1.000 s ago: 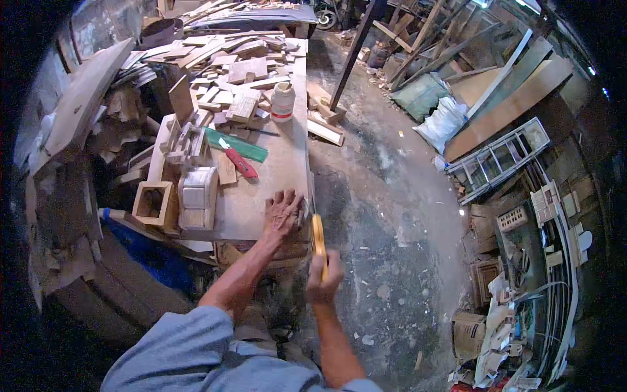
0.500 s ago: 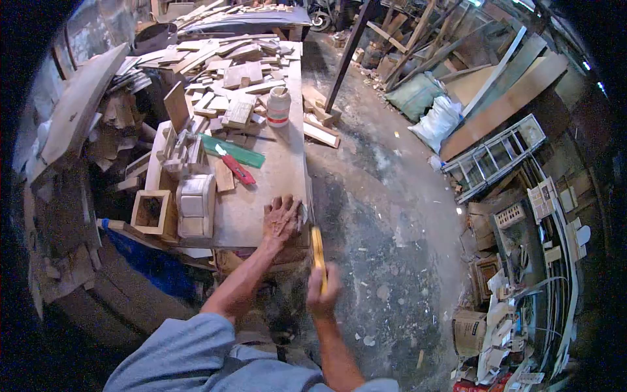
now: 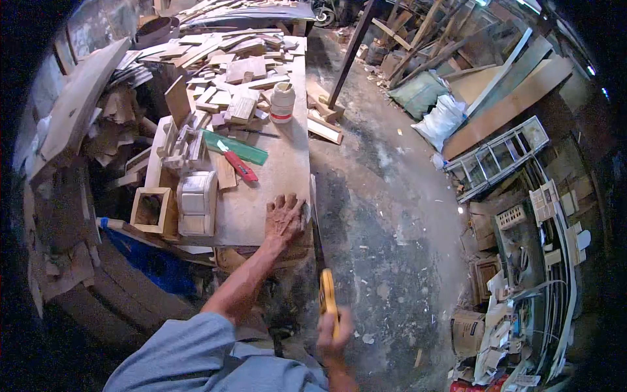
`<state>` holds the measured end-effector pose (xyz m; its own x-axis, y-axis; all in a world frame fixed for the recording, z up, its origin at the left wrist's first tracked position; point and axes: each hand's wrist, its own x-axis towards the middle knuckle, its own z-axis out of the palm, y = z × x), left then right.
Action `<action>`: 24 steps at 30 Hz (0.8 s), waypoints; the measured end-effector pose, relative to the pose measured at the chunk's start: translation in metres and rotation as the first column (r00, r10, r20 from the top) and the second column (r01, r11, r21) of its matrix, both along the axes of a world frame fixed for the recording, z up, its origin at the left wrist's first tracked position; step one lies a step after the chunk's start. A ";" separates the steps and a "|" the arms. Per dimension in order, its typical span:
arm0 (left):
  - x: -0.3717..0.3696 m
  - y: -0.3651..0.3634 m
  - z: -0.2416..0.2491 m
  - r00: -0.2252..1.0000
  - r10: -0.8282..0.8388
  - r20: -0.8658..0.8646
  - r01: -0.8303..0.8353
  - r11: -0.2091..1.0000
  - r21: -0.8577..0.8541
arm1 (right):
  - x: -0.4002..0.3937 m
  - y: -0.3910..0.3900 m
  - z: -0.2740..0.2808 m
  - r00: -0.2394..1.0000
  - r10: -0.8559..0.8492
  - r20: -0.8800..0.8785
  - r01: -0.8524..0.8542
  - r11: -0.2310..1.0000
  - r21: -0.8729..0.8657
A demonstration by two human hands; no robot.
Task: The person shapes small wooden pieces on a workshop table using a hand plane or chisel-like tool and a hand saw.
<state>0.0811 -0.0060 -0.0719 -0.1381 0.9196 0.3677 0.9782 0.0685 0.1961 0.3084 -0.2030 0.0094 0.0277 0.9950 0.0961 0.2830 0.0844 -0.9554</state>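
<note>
My left hand (image 3: 285,219) lies flat with fingers spread on the near right corner of the wooden workbench (image 3: 245,219). A small pale piece (image 3: 307,212) shows beside its fingers at the edge; its shape is mostly hidden. My right hand (image 3: 334,332) is closed around the yellow handle of a handsaw (image 3: 328,291), off the bench's right side. The thin blade runs forward from the handle, along the bench edge past my left hand. Left of that hand stand a pale wooden block with rounded edges (image 3: 196,204) and an open wooden box frame (image 3: 154,212).
A red utility knife (image 3: 240,165) and a green strip (image 3: 235,147) lie on the bench. Behind them are a white bottle (image 3: 282,103) and a heap of wood offcuts (image 3: 241,72). A ladder (image 3: 499,157), white sack (image 3: 441,123) and boards line the right side.
My right hand has drawn the handsaw back toward my body, so more of its blade shows. My left hand stays on the bench corner.
</note>
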 end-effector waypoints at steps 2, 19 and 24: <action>-0.001 0.000 -0.001 1.000 0.007 -0.022 -0.006 1.000 0.030 | -0.002 0.005 -0.007 0.997 0.000 0.071 -0.010 0.990 0.139; -0.010 0.003 -0.015 0.996 -0.076 -0.043 0.080 0.992 0.096 | -0.043 0.050 -0.022 0.997 -0.014 -0.076 0.026 0.988 0.154; 0.007 0.035 -0.007 0.997 -0.078 0.018 0.077 0.996 0.036 | -0.035 0.062 -0.017 0.993 0.058 0.106 -0.084 0.963 0.256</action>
<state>0.0877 0.0287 -0.0788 -0.0745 0.9142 0.3984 0.9763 -0.0146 0.2161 0.2737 -0.1409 -0.0073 -0.0641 0.9344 0.3505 0.3571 0.3494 -0.8662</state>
